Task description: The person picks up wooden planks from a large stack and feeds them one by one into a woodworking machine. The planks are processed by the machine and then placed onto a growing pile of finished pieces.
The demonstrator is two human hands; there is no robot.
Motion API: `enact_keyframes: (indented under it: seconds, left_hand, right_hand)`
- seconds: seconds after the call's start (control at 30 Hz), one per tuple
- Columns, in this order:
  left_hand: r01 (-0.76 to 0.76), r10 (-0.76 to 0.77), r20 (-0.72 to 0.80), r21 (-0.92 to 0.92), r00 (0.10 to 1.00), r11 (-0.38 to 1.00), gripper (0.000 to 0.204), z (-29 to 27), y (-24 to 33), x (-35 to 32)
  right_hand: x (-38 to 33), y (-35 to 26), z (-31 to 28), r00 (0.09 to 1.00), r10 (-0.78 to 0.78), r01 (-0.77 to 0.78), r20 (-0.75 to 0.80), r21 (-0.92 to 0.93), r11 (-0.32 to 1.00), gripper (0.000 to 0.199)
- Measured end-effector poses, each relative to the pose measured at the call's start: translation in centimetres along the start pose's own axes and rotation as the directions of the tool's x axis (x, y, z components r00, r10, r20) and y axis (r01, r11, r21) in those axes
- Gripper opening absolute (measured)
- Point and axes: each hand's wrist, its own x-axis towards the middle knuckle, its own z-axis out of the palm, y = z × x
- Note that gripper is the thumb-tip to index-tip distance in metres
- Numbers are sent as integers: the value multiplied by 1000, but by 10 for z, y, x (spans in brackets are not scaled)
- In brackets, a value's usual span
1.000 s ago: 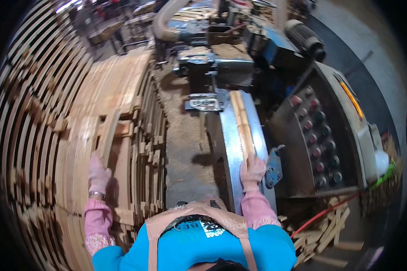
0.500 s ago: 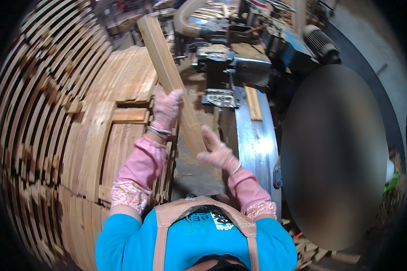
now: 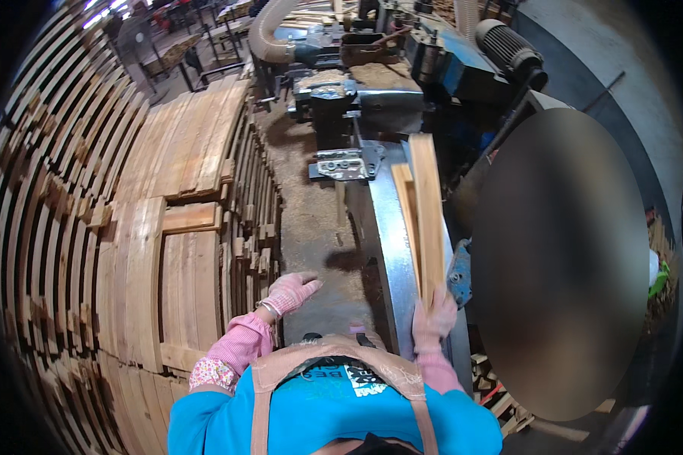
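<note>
My right hand (image 3: pixel 434 322), in a pale pink knit glove, grips the near end of a wooden board (image 3: pixel 428 205). The board points away from me over the shiny metal machine bed (image 3: pixel 393 262). Just left of it a second, narrower wooden strip (image 3: pixel 404 208) lies along the bed, partly covered by the board. My left hand (image 3: pixel 291 294), gloved the same way, holds nothing. It hovers above the floor between the stack and the bed, its fingers loosely stretched to the right.
Stacked wooden boards (image 3: pixel 193 273) stand on my left, with more layered slats (image 3: pixel 42 220) beyond. A metal guide block (image 3: pixel 345 164), a ribbed hose (image 3: pixel 269 30) and a motor (image 3: pixel 511 49) belong to the machinery ahead. Wood offcuts (image 3: pixel 508 409) lie at lower right. A blurred patch hides the right side.
The board has swung from between both hands over to the machine bed on the right. My left hand has let go and dropped back toward me. The view has shifted slightly.
</note>
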Motion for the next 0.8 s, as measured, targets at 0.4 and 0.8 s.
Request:
enact_keyframes:
  seconds: [0.4,0.8]
  left_hand:
    - [137,273,-805,397,527,908,60,-127,-77,-58]
    - [720,-263,-811,255,523,645,84,-155,-243,-143]
  right_hand:
    - [181,-88,94,995,-65,60,72,73,996,70]
    - [-23,6,-23,993,-121,120,3,123,985,59]
